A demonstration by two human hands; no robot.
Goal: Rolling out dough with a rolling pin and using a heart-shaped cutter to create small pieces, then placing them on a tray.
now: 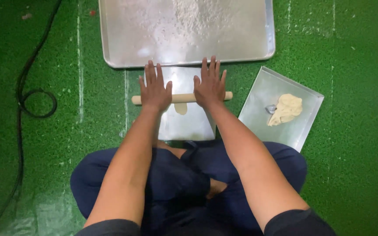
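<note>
**Both palms flat on the rolling pin**

The left hand (155, 89) and right hand (209, 86) lie spread, fingers straight, pressing a wooden rolling pin (182, 98) across a small metal sheet (184, 124). A flattened piece of dough (180, 108) shows just under the pin, between the wrists.

My head camera is the only view and faces straight down. It looks from above my crossed legs (184, 175) at arm's reach over the floor (355, 144).
</note>
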